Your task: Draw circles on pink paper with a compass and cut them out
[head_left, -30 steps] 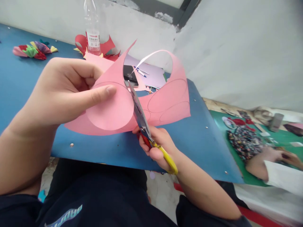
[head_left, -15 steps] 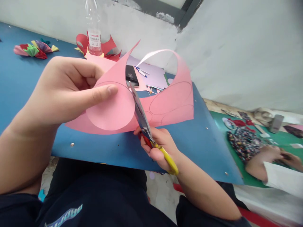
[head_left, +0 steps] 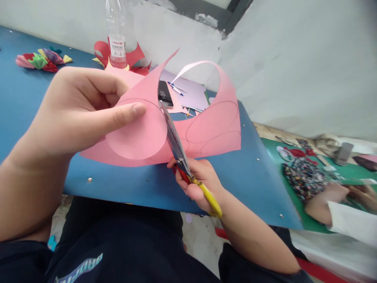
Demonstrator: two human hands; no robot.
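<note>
My left hand pinches a sheet of pink paper between thumb and fingers, above the blue table. Pencilled curves mark the sheet, and a large rounded opening is cut through it. Beneath my thumb a partly cut round piece hangs forward, still joined at its upper side. My right hand grips scissors with red and yellow handles. Their blades look nearly closed, pointing up and left, with the tip at the pencil line beside the round piece. Some of my right fingers are hidden behind the handles.
On the blue table stand a plastic bottle, red paper scraps and a colourful crumpled paper strip. Behind the sheet lie a phone, pens and lilac paper. At right, another person's hands work over a green table.
The pink paper and my left hand have shifted very slightly, with the round piece tilting up a little. The scissors stay almost in place. The other person's hands have moved a bit.
</note>
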